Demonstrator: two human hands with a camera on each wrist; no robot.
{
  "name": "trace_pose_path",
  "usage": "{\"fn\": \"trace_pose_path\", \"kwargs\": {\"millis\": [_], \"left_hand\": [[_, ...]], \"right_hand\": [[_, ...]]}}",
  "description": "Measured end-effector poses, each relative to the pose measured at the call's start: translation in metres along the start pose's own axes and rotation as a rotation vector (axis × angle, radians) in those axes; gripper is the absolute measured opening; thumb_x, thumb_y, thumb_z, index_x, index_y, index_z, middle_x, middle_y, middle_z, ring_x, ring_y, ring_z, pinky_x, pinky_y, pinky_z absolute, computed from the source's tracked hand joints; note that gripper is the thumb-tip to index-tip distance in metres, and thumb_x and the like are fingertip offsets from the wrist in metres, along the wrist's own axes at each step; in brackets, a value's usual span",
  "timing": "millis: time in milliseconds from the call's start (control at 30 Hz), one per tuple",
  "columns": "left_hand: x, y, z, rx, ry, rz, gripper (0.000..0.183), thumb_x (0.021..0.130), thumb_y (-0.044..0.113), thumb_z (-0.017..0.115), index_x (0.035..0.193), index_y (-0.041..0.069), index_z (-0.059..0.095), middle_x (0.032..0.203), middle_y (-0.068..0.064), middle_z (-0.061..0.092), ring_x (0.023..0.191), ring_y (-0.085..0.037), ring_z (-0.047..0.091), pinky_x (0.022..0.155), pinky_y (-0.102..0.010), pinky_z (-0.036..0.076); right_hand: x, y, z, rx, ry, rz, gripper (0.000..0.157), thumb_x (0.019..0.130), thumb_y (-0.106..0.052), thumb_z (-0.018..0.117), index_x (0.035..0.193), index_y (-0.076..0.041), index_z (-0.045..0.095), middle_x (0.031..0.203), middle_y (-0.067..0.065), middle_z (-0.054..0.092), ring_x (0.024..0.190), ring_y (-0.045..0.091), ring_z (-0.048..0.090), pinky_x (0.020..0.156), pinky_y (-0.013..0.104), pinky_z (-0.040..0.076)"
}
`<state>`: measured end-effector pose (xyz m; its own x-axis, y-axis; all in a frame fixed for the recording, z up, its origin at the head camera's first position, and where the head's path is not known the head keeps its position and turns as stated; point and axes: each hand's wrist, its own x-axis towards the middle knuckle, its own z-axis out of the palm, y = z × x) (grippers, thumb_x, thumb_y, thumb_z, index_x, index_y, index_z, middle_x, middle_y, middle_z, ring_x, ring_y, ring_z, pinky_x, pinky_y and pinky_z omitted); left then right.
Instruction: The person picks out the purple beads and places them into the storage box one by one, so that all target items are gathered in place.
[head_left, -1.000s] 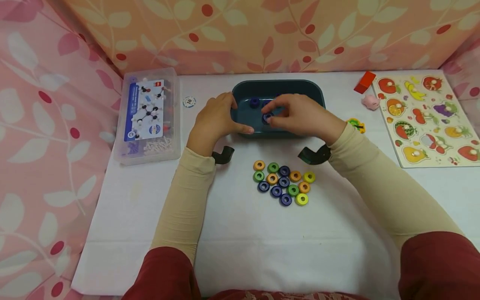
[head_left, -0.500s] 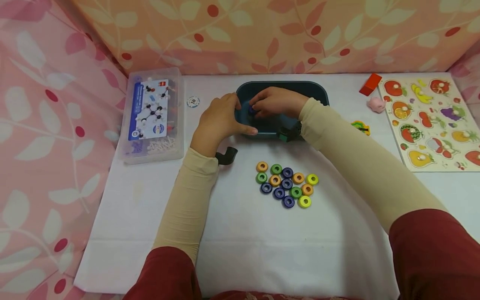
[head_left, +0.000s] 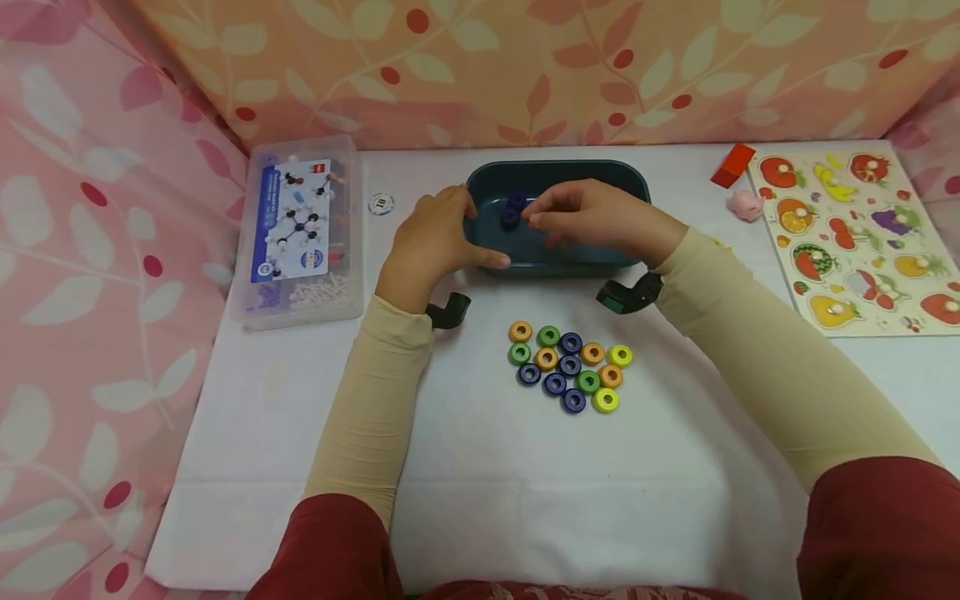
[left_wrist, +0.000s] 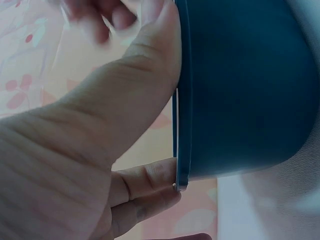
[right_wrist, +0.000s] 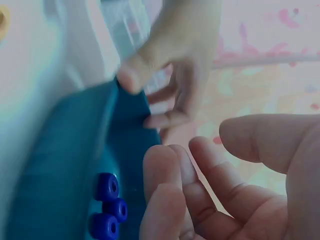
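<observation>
At the left end of a dark teal tub [head_left: 566, 272], my left hand [head_left: 435, 242] holds the rim, thumb along the front and fingers at the far side. The left wrist view shows that thumb [left_wrist: 155, 50] lying against the tub's edge. Over the tub's middle hovers my right hand [head_left: 600, 217], fingers loosely bent with nothing visible between them. Blue ring beads [right_wrist: 112, 206] lie together on the tub floor; three show in the right wrist view. In front of the tub, several ring beads [head_left: 577, 367] in blue, green, orange and yellow lie flat on the white cloth.
A clear lidded box [head_left: 348, 275] with a molecule picture stands left, near a round chip marked 10 [head_left: 381, 204]. To the right are a red block [head_left: 732, 165], a pink piggy figure [head_left: 745, 205] and a fruit puzzle board [head_left: 862, 242]. Patterned curtains rise behind and at the sides.
My right hand carried a blue bead leftward inside the tub, let it go beside the other blue ones, then drew back to the right. The left hand stays on the rim.
</observation>
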<state>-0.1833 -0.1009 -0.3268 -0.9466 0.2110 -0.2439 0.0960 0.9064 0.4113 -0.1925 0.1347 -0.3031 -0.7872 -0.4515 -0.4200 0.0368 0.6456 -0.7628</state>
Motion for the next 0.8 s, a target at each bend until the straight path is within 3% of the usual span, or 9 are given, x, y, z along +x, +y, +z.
{"fn": "trace_pose_path", "kwargs": {"millis": [167,367,600,800], "left_hand": [[0.000,-0.001,0.001,-0.008,0.016,0.011,0.085,0.065,0.064,0.086,0.125,0.014,0.052,0.127,-0.001,0.055,0.115,-0.025,0.046,0.093,-0.043,0.047],[0.001,-0.001,0.001,-0.012,0.006,0.009,0.086,0.064,0.064,0.086,0.125,0.014,0.052,0.129,-0.001,0.054,0.115,-0.025,0.045,0.093,-0.043,0.047],[0.000,0.000,0.000,-0.014,-0.001,0.003,0.087,0.065,0.064,0.086,0.126,0.013,0.051,0.129,-0.001,0.054,0.114,-0.025,0.045,0.093,-0.044,0.047],[0.000,0.000,0.000,-0.008,-0.008,0.001,0.087,0.065,0.064,0.086,0.127,0.014,0.051,0.131,-0.001,0.053,0.116,-0.025,0.045,0.094,-0.044,0.047]], "right_hand": [[-0.037,0.013,0.017,-0.087,0.014,-0.004,0.031,0.100,-0.039,0.061,0.123,-0.019,0.067,0.118,0.008,0.068,0.102,0.024,0.060,0.091,0.038,0.049],[-0.062,0.045,0.046,-0.232,-0.005,-0.063,0.026,0.096,-0.029,0.068,0.120,-0.018,0.069,0.110,0.000,0.071,0.093,0.019,0.062,0.083,0.035,0.051],[-0.067,0.069,0.067,-0.230,-0.028,-0.059,0.027,0.090,-0.025,0.076,0.115,-0.017,0.071,0.092,0.000,0.068,0.082,0.017,0.058,0.073,0.033,0.048],[-0.066,0.077,0.068,-0.259,0.035,-0.042,0.026,0.091,-0.024,0.074,0.116,-0.018,0.071,0.101,0.001,0.068,0.083,0.016,0.058,0.076,0.033,0.047]]}}
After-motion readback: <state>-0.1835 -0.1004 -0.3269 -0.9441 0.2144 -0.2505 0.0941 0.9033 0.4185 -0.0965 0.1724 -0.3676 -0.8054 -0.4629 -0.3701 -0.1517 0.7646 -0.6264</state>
